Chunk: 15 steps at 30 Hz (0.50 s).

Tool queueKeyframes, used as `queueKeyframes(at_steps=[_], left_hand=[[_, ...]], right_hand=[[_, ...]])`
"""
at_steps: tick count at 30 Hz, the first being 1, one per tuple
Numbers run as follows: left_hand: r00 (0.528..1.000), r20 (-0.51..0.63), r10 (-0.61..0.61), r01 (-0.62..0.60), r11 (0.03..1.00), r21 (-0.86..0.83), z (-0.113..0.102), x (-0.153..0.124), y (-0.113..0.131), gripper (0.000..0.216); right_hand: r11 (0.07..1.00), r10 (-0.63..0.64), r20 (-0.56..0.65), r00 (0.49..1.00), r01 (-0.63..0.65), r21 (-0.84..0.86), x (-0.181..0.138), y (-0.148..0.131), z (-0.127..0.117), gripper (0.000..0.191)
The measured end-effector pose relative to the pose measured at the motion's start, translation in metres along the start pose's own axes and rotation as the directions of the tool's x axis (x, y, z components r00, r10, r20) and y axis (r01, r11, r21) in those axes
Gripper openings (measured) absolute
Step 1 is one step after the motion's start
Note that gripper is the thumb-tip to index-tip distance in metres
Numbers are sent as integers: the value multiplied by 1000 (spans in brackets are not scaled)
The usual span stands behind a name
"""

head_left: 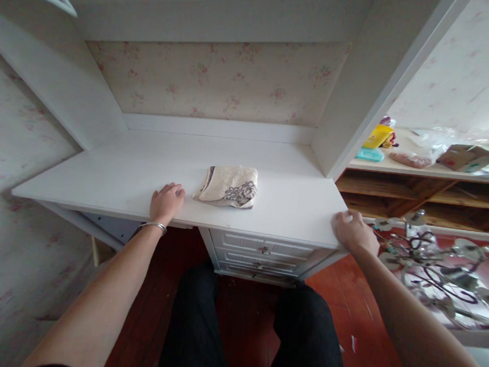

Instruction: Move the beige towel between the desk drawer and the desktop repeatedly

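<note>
A white desk (100, 165) with a raised hutch stands before me. My left hand (167, 202), with a bracelet at its wrist, rests on the desktop near the front edge, its fingers lying on the surface and nothing held. Just right of it lies a folded beige cloth (227, 182) with a dark flower pattern, apart from both hands. At the desk's right end my right hand (355, 232) is closed over the edge near the front corner. Its fingertips are partly hidden.
Below the desktop is a white drawer unit (259, 253) with small knobs, close to my knees. A chandelier (442, 269) with curved metal arms is at the right. Behind it, a low shelf (398, 191) bears a yellow container (378, 136), plastic bags and a cardboard box (469, 157).
</note>
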<state>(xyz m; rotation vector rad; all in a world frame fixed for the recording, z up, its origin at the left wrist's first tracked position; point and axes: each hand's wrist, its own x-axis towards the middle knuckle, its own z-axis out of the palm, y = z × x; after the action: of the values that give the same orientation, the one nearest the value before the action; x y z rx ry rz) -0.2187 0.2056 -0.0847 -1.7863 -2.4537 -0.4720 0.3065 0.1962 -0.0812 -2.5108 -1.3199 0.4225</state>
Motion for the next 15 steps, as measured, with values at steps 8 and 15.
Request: queueKeyframes(at_steps=[8,15], left_hand=[[1000,2,7,-7,1000,8,1,0,0,47],[1000,2,8,-8,1000,-7,-2,-1,1,47]], right_hand=[[1000,15,17,1000,-14,-15,-2,-2,-3,66],[1000,16,8,1000,-16,-5,-1,-2,-2,67]])
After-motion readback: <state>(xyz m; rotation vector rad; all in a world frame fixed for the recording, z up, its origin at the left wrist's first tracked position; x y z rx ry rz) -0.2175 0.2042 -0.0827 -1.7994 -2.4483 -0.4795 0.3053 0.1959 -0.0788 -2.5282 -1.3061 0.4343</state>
